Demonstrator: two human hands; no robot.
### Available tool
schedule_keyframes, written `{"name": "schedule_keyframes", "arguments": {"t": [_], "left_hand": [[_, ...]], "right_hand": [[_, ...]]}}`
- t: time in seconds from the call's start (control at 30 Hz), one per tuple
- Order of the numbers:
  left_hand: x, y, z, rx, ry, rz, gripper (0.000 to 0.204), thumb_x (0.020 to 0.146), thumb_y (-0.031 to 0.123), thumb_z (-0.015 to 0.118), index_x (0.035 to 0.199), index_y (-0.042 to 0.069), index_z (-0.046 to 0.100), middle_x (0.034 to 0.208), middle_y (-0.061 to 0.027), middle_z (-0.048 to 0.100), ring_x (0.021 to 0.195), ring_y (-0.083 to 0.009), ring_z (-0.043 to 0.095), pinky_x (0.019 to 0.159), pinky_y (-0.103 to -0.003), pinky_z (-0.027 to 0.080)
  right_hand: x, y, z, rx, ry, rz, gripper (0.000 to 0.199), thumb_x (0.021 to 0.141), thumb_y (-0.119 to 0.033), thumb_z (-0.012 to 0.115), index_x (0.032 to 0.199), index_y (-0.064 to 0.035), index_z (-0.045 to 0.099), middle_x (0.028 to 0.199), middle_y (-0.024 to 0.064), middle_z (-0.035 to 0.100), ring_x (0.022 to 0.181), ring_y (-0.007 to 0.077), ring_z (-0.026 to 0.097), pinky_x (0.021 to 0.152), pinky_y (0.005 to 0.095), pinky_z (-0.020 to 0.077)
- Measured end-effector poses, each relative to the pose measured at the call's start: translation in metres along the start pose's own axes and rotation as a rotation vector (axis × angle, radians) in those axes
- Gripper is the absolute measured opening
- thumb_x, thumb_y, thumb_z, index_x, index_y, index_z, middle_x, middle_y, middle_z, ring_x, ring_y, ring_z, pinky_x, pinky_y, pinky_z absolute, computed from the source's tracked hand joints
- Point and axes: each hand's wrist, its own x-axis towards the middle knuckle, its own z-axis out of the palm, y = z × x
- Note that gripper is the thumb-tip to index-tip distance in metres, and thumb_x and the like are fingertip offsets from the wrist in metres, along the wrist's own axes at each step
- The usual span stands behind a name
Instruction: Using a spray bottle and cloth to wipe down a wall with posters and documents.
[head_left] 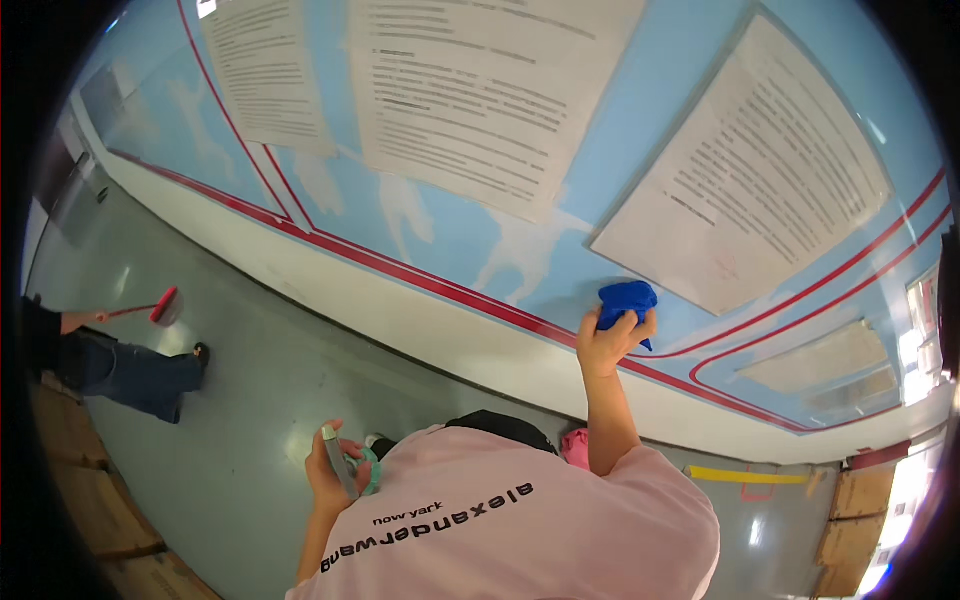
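With my right arm raised, my right hand grips a bunched blue cloth and holds it against the light blue wall panel. The cloth lies just below the lower corner of a tilted white printed sheet, above the red stripe. Down at my left side, my left hand is closed around a slim grey tool. A green ring-shaped piece shows beside the tool at my fingers; whether the two are joined I cannot tell.
Other printed sheets hang on the wall. On the left, another person holds a red-headed tool with a long handle over the grey floor. Cardboard boxes line the lower left; more boxes stand at right.
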Motion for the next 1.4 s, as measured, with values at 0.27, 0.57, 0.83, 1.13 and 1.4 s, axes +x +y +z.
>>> {"name": "schedule_keyframes", "arguments": {"t": [0.27,0.57,0.83,1.13,1.4], "left_hand": [[-0.014,0.003,-0.004,-0.026,0.089,-0.117,0.059,0.06,0.011,0.069,0.114,0.004,0.045,0.066,-0.0038,0.058,0.069,-0.0167,0.061,0.065,-0.029,0.048],[-0.006,0.007,-0.007,0.004,0.047,-0.157,0.059,0.061,0.009,0.068,0.115,0.008,0.045,0.066,-0.0023,0.056,0.069,-0.0161,0.059,0.065,-0.029,0.048],[-0.016,-0.016,-0.021,-0.09,0.162,-0.166,0.059,0.06,0.006,0.067,0.114,0.005,0.044,0.067,-0.0037,0.056,0.07,-0.0162,0.059,0.068,-0.03,0.047],[-0.001,-0.036,-0.072,-0.099,0.174,-0.112,0.06,0.057,0.004,0.065,0.113,0.004,0.044,0.063,-0.0038,0.056,0.066,-0.018,0.06,0.069,-0.031,0.048],[0.024,-0.063,-0.132,-0.289,0.202,0.003,0.06,0.057,0.003,0.065,0.113,0.005,0.044,0.066,-0.003,0.054,0.064,-0.0161,0.057,0.066,-0.03,0.048]], "right_hand": [[0.016,-0.063,0.046,0.095,-0.07,-0.247,0.034,0.054,-0.014,0.067,0.086,-0.0083,0.057,0.103,0.0206,0.043,0.085,0.0332,0.044,0.066,0.0412,0.0339],[0.042,-0.151,0.104,0.164,-0.232,-0.491,0.027,0.062,-0.017,0.064,0.089,-0.0143,0.062,0.101,0.0101,0.049,0.078,0.0267,0.047,0.066,0.0386,0.0339],[0.04,-0.206,0.153,0.125,-0.334,-0.736,0.023,0.074,-0.02,0.054,0.093,-0.0151,0.064,0.1,0.0093,0.05,0.078,0.0239,0.045,0.063,0.0374,0.0309],[0.065,-0.26,0.159,0.001,-0.737,-0.992,0.017,0.073,-0.02,0.054,0.084,-0.0098,0.063,0.097,0.01,0.05,0.087,0.0235,0.045,0.07,0.0344,0.0353],[0.195,-0.331,0.096,0.238,-0.57,-0.964,0.014,0.063,-0.009,0.059,0.075,-0.0134,0.065,0.093,0.0071,0.055,0.089,0.0262,0.054,0.075,0.0366,0.0444]]}}
